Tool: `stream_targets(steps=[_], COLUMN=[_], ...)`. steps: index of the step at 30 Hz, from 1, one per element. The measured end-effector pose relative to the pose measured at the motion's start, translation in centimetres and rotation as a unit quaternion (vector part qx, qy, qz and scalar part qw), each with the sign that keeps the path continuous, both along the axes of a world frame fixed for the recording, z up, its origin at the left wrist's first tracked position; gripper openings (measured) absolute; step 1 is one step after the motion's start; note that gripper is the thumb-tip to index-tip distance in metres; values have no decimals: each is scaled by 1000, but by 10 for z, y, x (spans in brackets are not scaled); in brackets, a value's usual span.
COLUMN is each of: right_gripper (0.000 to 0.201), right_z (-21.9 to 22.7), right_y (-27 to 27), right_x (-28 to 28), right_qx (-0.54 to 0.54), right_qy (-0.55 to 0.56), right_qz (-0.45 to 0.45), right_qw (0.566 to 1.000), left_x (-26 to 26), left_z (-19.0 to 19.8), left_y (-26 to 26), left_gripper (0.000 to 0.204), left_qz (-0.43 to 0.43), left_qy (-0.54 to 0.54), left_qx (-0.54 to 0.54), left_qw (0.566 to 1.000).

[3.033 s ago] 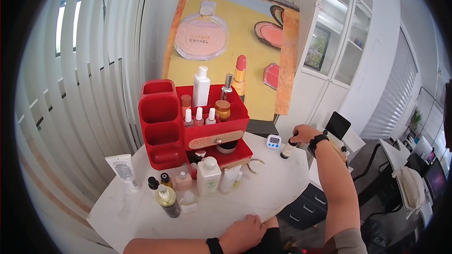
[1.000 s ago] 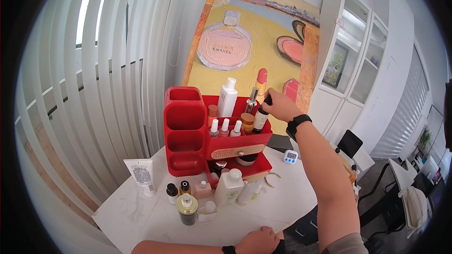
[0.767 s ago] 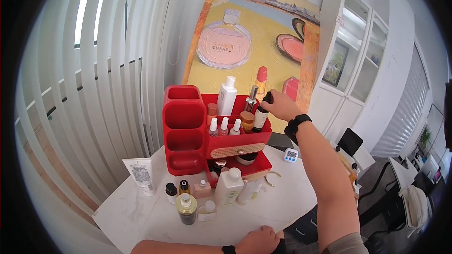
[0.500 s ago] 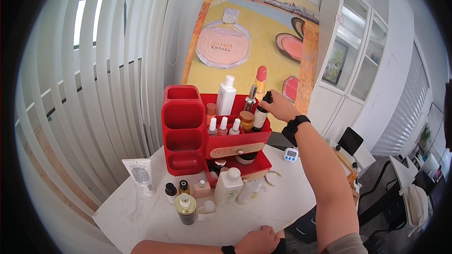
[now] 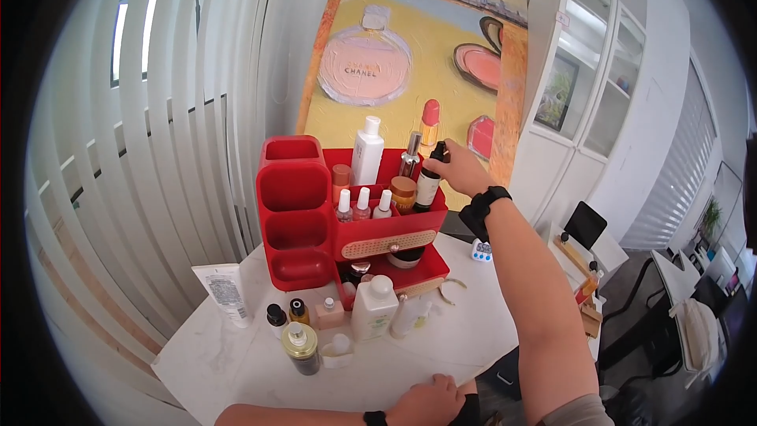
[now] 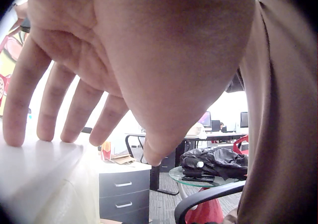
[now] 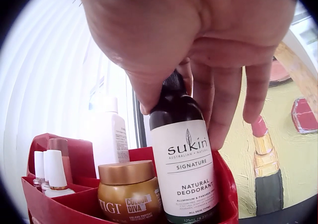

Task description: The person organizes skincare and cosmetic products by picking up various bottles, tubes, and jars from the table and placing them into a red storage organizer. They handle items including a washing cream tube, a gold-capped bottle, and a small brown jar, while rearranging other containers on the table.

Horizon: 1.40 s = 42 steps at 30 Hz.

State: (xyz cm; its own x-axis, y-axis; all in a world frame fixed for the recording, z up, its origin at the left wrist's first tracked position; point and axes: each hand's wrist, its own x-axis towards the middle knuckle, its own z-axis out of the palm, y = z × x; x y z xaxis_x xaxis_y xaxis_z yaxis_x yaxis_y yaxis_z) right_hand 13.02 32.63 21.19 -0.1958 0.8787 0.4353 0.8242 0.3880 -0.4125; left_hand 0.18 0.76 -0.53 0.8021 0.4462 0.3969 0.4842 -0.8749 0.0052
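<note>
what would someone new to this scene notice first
Probably the bright red box-shaped organizer on the white marble-patterned table. Behind it is a large yellow painting of cosmetics. At the organizer's right end, the right hand grips a dark, white-labelled bottle by its top.

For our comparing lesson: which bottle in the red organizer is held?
The dark Sukin deodorant bottle: the right hand grips it; no hand holds the other bottles.
</note>
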Motion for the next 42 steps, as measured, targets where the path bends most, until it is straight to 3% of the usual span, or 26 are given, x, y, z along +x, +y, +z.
stream_targets(steps=[9, 42], right_gripper=[52, 54], right_z=[-4, -6], right_y=[-1, -2], right_x=[-1, -4], right_qx=[1, 13], right_qy=[19, 4], right_qz=[-3, -25], right_qw=[1000, 1000], left_x=[4, -1], left_z=[-10, 7], left_y=[-1, -2], left_gripper=[30, 32], left_qz=[15, 6], left_qy=[-18, 33], left_qx=[3, 0], left_qw=[1000, 999])
